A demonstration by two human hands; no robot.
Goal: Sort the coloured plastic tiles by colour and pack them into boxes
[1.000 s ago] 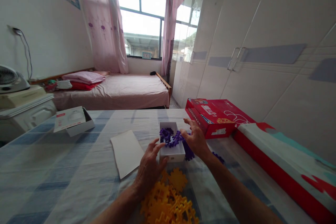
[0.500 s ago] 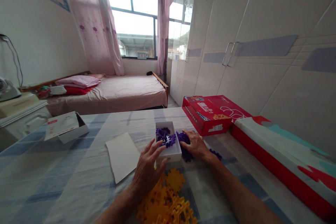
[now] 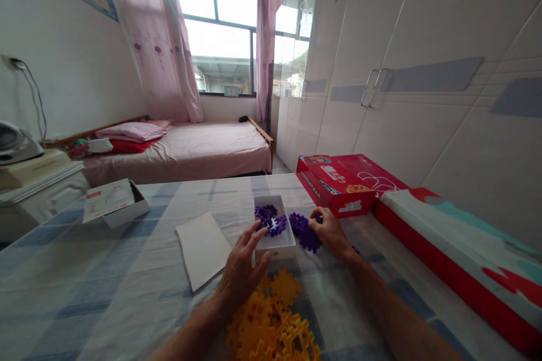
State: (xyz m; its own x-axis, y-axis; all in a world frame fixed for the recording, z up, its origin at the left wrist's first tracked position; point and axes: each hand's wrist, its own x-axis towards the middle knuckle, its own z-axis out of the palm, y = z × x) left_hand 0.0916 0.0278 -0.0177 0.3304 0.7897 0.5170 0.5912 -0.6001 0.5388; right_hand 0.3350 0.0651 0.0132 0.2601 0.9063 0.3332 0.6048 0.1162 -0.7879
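Just drawn off rightward with the right hand (image 3: 331,231), from across the purple pile (image 3: 309,240) to its right-hand edge. Now narrow there, fingers curled, with purple showing at the tips; impossible to tell whether gripped or only touched. Left more exposed by that shift: much of the pile, on the desk (image 3: 139,271) just beside the box (image 3: 283,252). Inside the box, purple pieces (image 3: 273,224), down between the walls, after showing at the right wall a second ago. For the work, then, purple in two places: some boxed, some outside and right by the working hand.

Little change in the left hand (image 3: 242,256): fairly wide, at the box's near left corner, fingers over the rim by the pieces, thumb apart in front (bracing or merely resting, hard to say).

Mostly hidden behind the right wrist: a stray purple bit (image 3: 356,250). Cut off by the lower edge: the yellow pieces (image 3: 271,321), heaped in front of the box. Unclear among the boxed purple: a pale patch (image 3: 274,224), perhaps glare. Too overlapped for counting: both purple lots.
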